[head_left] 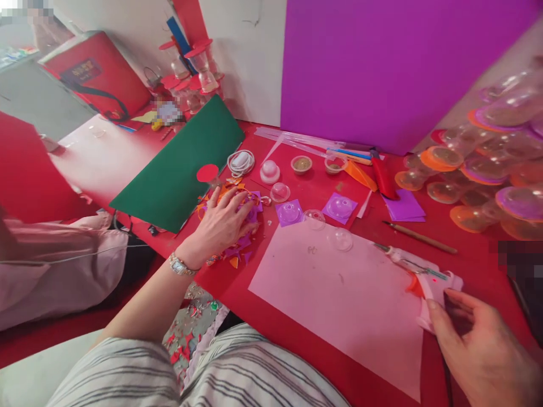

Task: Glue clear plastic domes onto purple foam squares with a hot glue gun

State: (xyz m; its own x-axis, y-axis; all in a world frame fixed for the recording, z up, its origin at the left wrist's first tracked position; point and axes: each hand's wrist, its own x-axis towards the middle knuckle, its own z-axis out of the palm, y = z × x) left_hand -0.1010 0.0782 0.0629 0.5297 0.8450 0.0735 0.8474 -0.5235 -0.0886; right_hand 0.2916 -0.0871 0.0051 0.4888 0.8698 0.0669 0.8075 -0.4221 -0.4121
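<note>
My left hand, fingers spread, lies palm down on a heap of orange and purple paper scraps at the table's near left edge. At the right, my right hand has its thumb and fingers around the handle of a white glue gun with an orange trigger. The gun's nozzle points left over a pink sheet. Beyond the sheet, clear plastic domes sit on two purple paper squares, one dome nearer my left hand. Loose clear domes lie at the sheet's far edge.
A green board stands left of the scraps, with a seated person's pink clothing beyond. Cups of sand, a red-handled cutter and a brown pencil-like stick lie farther back. Stacked sand timers crowd the right.
</note>
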